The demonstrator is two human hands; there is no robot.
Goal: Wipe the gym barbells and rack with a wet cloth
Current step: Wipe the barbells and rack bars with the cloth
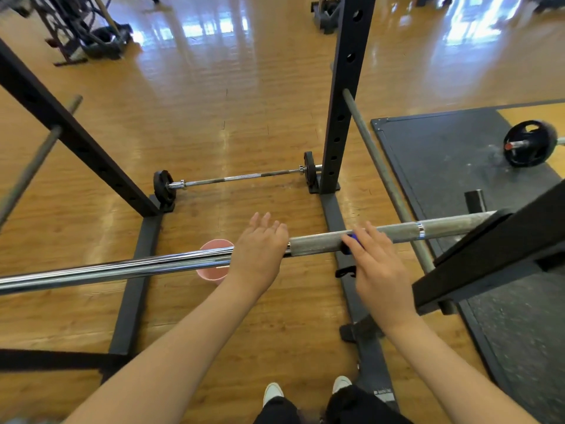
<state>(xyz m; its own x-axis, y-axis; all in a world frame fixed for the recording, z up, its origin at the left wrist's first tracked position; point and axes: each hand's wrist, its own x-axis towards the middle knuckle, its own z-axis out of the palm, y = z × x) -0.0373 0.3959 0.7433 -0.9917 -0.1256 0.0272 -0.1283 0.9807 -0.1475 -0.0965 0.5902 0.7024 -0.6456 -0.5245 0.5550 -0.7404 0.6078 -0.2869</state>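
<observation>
Two hands on racked barbell (128, 267), blue cloth (351, 241) under the right.

Left hand (260, 252) lies across the top of the bar, fingers straight and spread, gripping nothing. To its left the bar is bright polished chrome; to its right, dull grey and rough-textured, with a shiny ring further out. Right hand (377, 266) rests over this grey part, fingers loosely extended, pressing a small blue cloth against the bar; only a scrap of it shows at the fingertips. Beyond the right hand the bar passes behind a black arm of the rack (342, 96). Below the left hand, a pink bucket (211, 275) on the wood floor (244, 102). Far ahead of both hands, a second barbell (238, 177) with small black plates on the floor at the rack's uprights. Well right of the right hand, a black plate (527, 143) on a dark mat (443, 154).
</observation>
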